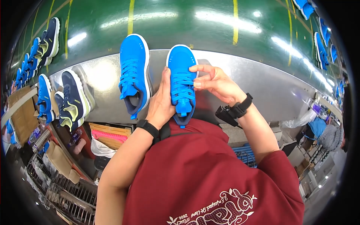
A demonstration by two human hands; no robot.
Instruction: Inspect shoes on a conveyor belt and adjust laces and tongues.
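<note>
A blue sneaker [182,62] with flat blue laces and a white sole edge is in front of me, its toe pointing away. My left hand [161,99] is wrapped along the shoe's left side and grips it. On the shoe's right side, my right hand [210,80] has its index finger touching the upper beside the laces [182,84]. The thumb and bent fingers of that hand are closed at the lace edge; the exact spot between them is partly hidden. A second blue sneaker [135,52], also laced, lies just to the left, apart from both hands.
A metal ledge [258,80] runs along a green belt [180,22] with yellow lines. Dark navy sneakers [73,97] and more blue shoes [45,93] stand at left. Other blue shoes [320,50] are at far right. A wooden box [112,135] and wire rack [71,195] sit below left.
</note>
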